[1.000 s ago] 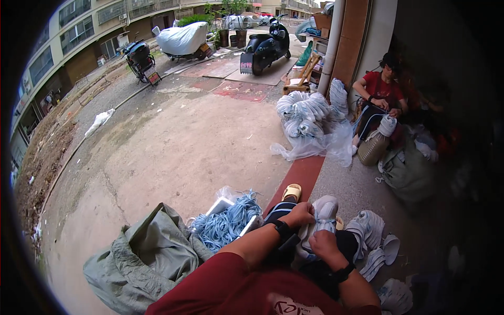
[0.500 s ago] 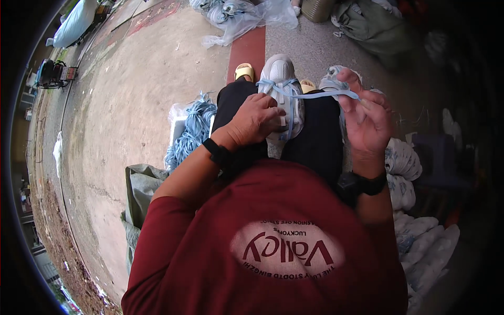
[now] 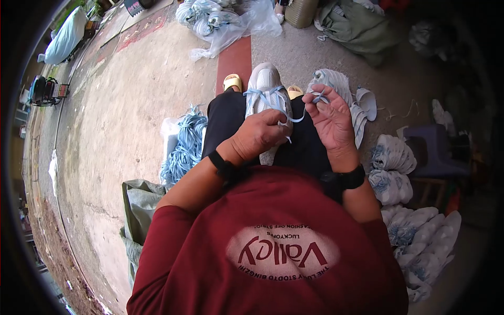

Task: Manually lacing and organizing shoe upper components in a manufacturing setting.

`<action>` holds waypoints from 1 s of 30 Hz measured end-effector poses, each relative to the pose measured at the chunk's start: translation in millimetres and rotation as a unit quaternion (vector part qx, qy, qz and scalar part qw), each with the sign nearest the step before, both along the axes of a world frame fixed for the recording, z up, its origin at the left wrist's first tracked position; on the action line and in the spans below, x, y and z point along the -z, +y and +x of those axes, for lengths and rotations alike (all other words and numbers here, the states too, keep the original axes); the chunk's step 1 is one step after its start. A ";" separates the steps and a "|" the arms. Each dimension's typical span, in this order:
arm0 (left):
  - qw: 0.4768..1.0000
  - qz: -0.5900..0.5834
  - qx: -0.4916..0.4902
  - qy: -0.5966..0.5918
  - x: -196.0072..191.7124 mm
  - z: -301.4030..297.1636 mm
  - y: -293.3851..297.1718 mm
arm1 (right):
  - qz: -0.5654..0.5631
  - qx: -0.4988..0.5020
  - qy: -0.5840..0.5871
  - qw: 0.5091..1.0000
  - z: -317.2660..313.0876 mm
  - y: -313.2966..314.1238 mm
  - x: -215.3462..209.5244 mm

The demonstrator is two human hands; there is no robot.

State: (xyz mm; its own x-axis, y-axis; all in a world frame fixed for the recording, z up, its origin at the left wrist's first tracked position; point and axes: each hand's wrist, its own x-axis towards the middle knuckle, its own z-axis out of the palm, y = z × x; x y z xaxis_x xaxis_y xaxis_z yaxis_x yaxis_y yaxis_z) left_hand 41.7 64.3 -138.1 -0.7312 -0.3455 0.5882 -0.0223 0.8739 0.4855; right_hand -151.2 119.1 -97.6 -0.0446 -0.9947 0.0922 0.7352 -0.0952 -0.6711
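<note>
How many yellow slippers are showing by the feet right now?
2. One yellow slipper lies on the red strip past the left knee; only a sliver of the other yellow slipper shows, between the white shoe on the lap and the right hand.

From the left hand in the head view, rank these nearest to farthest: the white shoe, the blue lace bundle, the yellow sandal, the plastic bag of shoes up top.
1. White shoe: on the lap, under the left hand.
2. Blue lace bundle: on the ground, to the left.
3. Yellow sandal: ahead, at the left foot.
4. Plastic bag of shoes: far ahead, top of the picture.
</note>
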 end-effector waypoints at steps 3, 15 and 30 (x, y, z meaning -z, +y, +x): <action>1.000 0.020 0.019 0.000 -18.7 3.2 4.8 | 0.109 0.047 0.000 0.993 10.8 -11.3 18.9; 0.947 0.161 -0.167 0.223 -58.6 1.7 -4.4 | -0.024 0.036 0.249 0.967 54.9 -22.0 -24.0; 0.833 0.468 -0.085 0.284 -52.4 13.8 2.2 | -0.009 -0.011 0.266 0.964 64.0 -18.7 -24.0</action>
